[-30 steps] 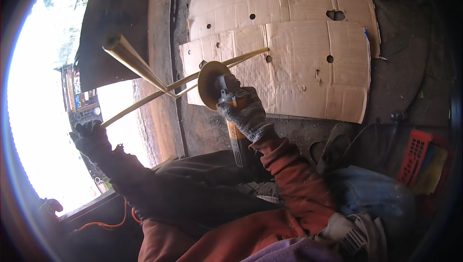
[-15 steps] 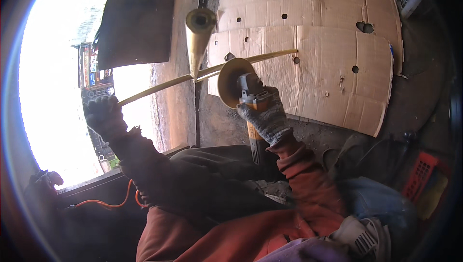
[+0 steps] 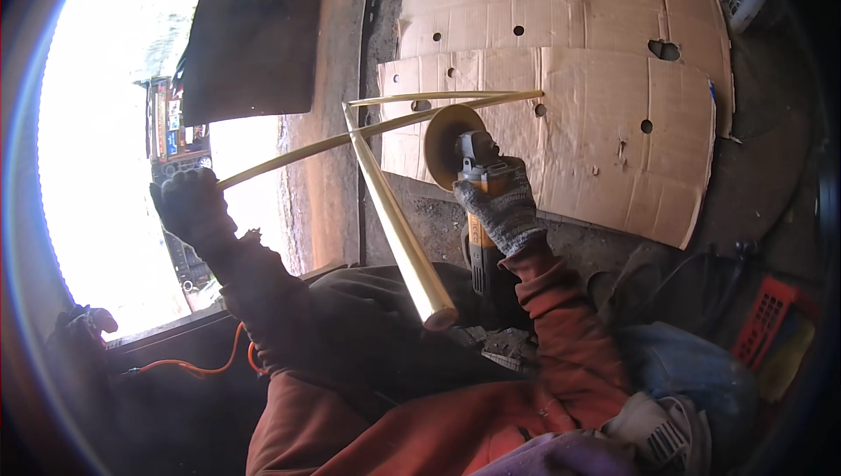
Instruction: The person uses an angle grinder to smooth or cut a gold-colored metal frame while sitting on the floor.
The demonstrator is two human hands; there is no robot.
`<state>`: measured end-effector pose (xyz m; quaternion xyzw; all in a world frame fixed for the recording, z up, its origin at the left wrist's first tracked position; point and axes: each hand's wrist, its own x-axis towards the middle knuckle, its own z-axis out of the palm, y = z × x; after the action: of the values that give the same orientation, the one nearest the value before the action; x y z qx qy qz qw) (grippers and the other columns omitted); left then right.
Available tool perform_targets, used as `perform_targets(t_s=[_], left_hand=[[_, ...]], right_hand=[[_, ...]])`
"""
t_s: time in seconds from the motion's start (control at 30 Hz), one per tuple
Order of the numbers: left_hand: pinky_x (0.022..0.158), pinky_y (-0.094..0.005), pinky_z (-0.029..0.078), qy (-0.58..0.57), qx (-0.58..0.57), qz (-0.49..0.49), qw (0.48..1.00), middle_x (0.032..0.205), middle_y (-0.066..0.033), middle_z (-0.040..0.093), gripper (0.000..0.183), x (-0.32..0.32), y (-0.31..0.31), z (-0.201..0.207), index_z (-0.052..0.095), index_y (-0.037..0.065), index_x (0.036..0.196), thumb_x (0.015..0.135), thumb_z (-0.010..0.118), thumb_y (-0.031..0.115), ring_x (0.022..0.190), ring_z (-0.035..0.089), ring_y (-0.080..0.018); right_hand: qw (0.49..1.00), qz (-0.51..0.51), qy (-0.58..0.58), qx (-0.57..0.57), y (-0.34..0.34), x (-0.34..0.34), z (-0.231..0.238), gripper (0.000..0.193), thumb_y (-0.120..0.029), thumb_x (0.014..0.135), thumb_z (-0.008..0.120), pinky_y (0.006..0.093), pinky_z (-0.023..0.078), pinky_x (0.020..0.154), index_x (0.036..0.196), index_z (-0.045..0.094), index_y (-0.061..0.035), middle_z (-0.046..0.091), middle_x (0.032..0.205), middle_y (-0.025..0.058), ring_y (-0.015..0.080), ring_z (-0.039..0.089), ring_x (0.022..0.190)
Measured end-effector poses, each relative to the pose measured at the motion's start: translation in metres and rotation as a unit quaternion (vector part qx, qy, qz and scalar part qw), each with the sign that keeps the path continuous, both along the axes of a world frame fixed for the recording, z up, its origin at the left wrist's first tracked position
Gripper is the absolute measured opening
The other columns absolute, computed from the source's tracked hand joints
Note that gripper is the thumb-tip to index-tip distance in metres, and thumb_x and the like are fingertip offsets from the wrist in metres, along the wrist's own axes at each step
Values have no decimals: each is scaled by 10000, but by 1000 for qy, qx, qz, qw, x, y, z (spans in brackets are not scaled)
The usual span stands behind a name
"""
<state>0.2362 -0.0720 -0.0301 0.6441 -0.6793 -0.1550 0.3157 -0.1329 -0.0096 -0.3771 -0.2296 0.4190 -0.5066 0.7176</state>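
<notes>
The scene was a rough workshop floor (image 3: 771,178) of dark concrete, with glaring daylight flooding in on the left and flattened cardboard sheets (image 3: 604,117), punched with holes, spread across the middle. At the far left, the left hand (image 3: 188,204), in a dark glove, had its fingers clamped around the end of a thin brass-coloured rod (image 3: 298,154) that ran up and to the right over the cardboard. From that rod a thicker brass-coloured tube (image 3: 394,222) branched off and angled down toward the person's lap, its open end near the dark trousers. Just right of the joint, the grinder's round disc (image 3: 445,145) stood close under the thin rod; whether it touched could not be told. The right hand (image 3: 504,209), in a grey knit glove, had its fingers wrapped tight around the angle grinder (image 3: 477,178). An orange cable (image 3: 201,358) lay low on the left, and a red crate (image 3: 771,318) sat at the far right.
</notes>
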Motion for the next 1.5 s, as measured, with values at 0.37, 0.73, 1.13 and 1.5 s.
perform_targets(t_s=[0.37,0.73,1.13,1.5], left_hand=[[749,-382,419,-268,-22,112,957,684,-28,572,468,2,15,12,534,143,709,1045,317,386,681,556,-172],[663,-377,413,445,-31,-126,886,619,-35,470,390,-36,8,-5,482,117,670,1019,392,266,603,496,-202],[715,-308,490,811,51,-309,-494,627,-31,617,319,-135,4,-15,593,128,656,949,479,184,618,621,-185],[646,-291,491,824,59,-278,-490,659,-36,643,322,-124,1,-11,600,133,629,928,488,179,552,605,-197]], right_hand=[[991,3,54,-122,3,2,23,550,-173,765,834,324,544,786,1159,475,-37,629,1020,73,153,635,879],[997,-21,-19,-76,7,8,29,531,-73,770,816,325,565,767,1172,469,-52,644,1022,75,160,653,882],[997,-15,60,-37,8,-2,11,550,-141,758,847,311,552,814,1163,487,-50,643,1034,71,144,652,903],[987,34,83,-132,16,4,40,602,-125,778,830,332,525,860,1227,434,-61,608,1104,67,153,614,968]])
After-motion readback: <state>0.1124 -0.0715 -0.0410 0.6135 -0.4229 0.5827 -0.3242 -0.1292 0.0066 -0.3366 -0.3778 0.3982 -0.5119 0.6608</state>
